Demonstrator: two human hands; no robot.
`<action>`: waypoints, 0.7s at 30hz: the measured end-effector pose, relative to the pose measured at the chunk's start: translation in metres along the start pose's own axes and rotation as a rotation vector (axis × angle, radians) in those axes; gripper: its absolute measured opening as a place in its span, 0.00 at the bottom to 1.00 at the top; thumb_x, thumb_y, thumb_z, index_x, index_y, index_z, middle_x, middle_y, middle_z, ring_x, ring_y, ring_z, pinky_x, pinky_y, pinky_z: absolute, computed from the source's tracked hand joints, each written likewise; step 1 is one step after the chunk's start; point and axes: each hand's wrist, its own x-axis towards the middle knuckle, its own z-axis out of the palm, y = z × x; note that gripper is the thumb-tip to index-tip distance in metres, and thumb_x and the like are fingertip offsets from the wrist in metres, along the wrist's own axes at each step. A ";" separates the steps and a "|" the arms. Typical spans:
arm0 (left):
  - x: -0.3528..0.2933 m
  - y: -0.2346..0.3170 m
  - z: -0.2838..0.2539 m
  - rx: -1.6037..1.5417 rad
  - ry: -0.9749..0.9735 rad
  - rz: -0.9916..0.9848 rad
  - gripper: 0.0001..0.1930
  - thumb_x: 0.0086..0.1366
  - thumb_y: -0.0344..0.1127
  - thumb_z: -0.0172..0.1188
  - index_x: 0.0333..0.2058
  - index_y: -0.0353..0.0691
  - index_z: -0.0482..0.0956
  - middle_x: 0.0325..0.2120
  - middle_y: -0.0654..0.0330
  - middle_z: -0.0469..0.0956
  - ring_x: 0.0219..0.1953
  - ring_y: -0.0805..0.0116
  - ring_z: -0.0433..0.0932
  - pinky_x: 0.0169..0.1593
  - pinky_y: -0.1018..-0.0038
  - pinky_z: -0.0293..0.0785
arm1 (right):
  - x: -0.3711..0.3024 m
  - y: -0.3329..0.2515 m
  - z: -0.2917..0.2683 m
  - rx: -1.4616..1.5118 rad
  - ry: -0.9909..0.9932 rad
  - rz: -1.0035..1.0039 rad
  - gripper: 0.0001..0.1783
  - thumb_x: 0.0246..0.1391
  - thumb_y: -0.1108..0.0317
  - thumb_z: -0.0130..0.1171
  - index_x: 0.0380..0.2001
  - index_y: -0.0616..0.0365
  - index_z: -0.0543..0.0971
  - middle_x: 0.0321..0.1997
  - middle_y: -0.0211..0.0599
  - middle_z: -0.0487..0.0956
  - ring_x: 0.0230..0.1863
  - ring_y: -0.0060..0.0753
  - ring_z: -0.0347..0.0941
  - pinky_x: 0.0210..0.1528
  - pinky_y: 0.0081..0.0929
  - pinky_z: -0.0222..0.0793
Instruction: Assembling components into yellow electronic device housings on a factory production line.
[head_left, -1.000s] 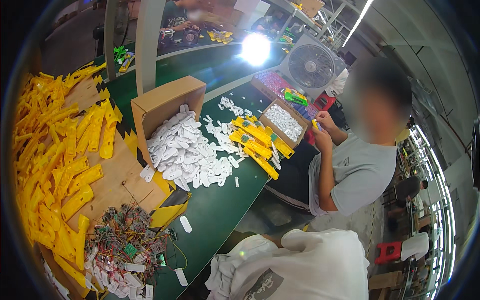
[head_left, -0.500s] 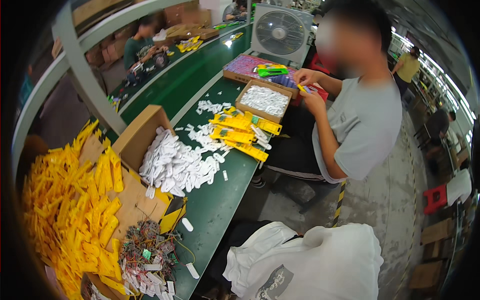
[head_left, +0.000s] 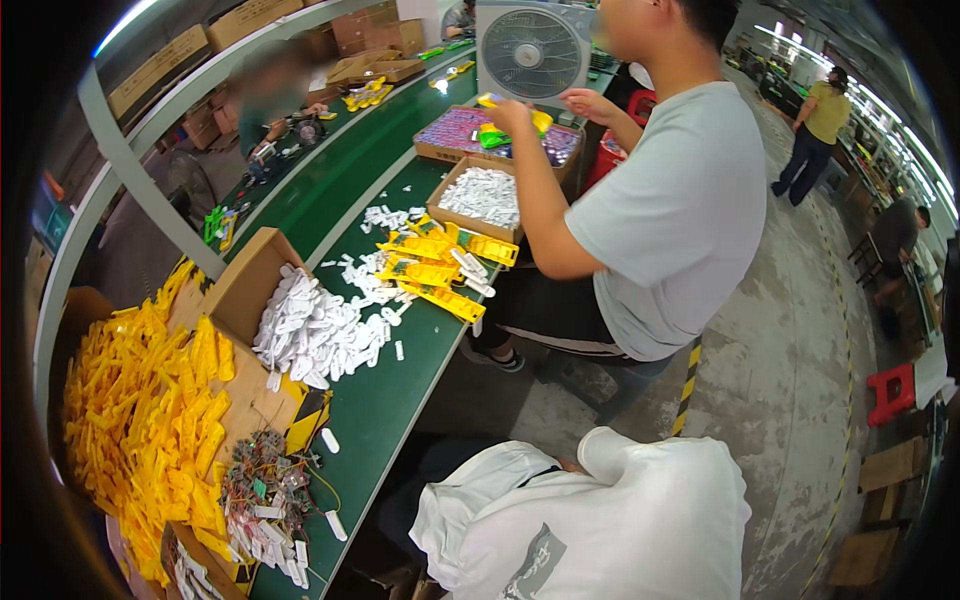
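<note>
Neither of my hands shows; only my white shirt (head_left: 620, 520) and dark-clad legs appear at the lower edge. Left of me, on the green bench (head_left: 375, 440), lies a tangle of small circuit boards with wires (head_left: 265, 475). Beside it a large heap of yellow plastic casings (head_left: 150, 410) spreads over cardboard. White plastic covers (head_left: 320, 335) spill from a tipped cardboard box (head_left: 240, 290). Farther along are several yellow casings (head_left: 425, 265) with boards in them, and a box of small white parts (head_left: 480, 200).
A co-worker in a grey shirt (head_left: 670, 220) sits at the bench, holding a yellow piece (head_left: 540, 122). Beyond stands a box fan (head_left: 530, 55). Metal framing (head_left: 150, 175) rises at the left. Another person (head_left: 270, 110) works across the belt. A red stool (head_left: 890, 395) stands far right.
My view has shifted, so the bench sits farther left. The co-worker has turned toward the far end, one arm now stretched over the tray, hands apart.
</note>
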 end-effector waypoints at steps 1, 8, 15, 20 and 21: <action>0.001 0.005 -0.002 0.017 -0.014 0.005 0.13 0.50 0.33 0.56 0.35 0.35 0.74 0.31 0.50 0.73 0.31 0.52 0.73 0.35 0.62 0.71 | 0.010 -0.008 0.000 0.030 -0.007 -0.018 0.40 0.42 0.43 0.51 0.56 0.54 0.62 0.62 0.44 0.56 0.60 0.37 0.51 0.58 0.31 0.45; -0.011 0.023 -0.009 0.035 -0.069 0.039 0.13 0.49 0.33 0.56 0.34 0.34 0.73 0.31 0.50 0.73 0.31 0.52 0.73 0.34 0.61 0.71 | 0.047 -0.060 0.020 0.146 -0.009 -0.128 0.43 0.41 0.42 0.51 0.59 0.54 0.60 0.66 0.44 0.52 0.64 0.37 0.47 0.62 0.30 0.41; -0.032 0.019 0.000 -0.013 -0.084 0.053 0.12 0.49 0.33 0.56 0.33 0.34 0.73 0.31 0.50 0.72 0.31 0.52 0.73 0.33 0.60 0.71 | -0.011 0.013 0.039 -0.118 -0.200 -0.093 0.40 0.41 0.43 0.51 0.56 0.55 0.63 0.63 0.47 0.56 0.61 0.40 0.52 0.60 0.32 0.45; -0.040 0.017 0.010 -0.050 -0.121 0.072 0.12 0.49 0.33 0.56 0.33 0.33 0.73 0.31 0.50 0.72 0.31 0.52 0.73 0.32 0.60 0.71 | -0.062 0.085 0.037 -0.305 -0.342 -0.039 0.38 0.41 0.44 0.51 0.54 0.56 0.66 0.60 0.49 0.60 0.59 0.42 0.55 0.58 0.34 0.49; -0.043 0.016 0.009 -0.050 -0.135 0.069 0.12 0.49 0.33 0.56 0.32 0.33 0.73 0.31 0.50 0.72 0.31 0.52 0.73 0.32 0.60 0.71 | -0.072 0.100 0.035 -0.334 -0.379 -0.026 0.37 0.41 0.44 0.51 0.53 0.56 0.66 0.59 0.50 0.60 0.58 0.43 0.56 0.57 0.34 0.49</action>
